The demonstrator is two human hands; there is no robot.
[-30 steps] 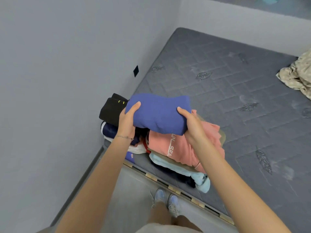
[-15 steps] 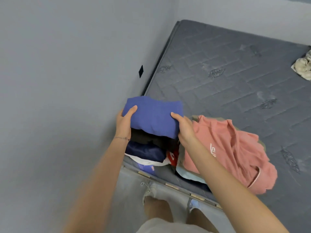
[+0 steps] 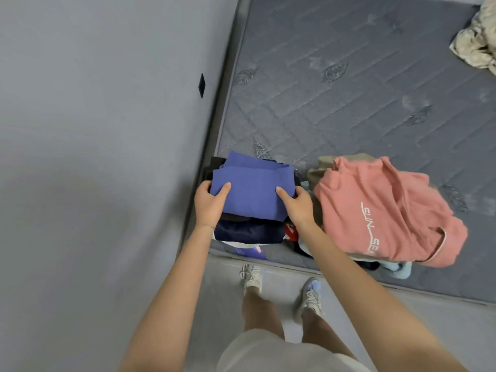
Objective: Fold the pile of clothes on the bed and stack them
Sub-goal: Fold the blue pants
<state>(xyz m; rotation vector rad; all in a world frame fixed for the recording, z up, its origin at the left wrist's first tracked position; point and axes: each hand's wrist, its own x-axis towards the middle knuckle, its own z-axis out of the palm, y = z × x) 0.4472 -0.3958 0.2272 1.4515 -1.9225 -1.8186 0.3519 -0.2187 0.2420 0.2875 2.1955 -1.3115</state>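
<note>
A folded blue garment [image 3: 253,189] lies on top of a stack of folded clothes [image 3: 249,232] at the near left corner of the grey mattress [image 3: 349,89], against the wall. My left hand [image 3: 209,202] grips the garment's left edge, thumb on top. My right hand [image 3: 295,204] grips its right edge, thumb on top. To the right lies the unfolded pile, topped by a pink shirt with white lettering [image 3: 383,210].
A grey wall [image 3: 94,157] with a small black square runs along the bed's left side. A crumpled beige cloth [image 3: 477,41] sits at the far right of the mattress. My legs and sneakers [image 3: 252,275] stand on the floor by the bed's edge.
The blue garment went from held in the air over the pink pile down and left onto the folded stack. The view tilted downward.
</note>
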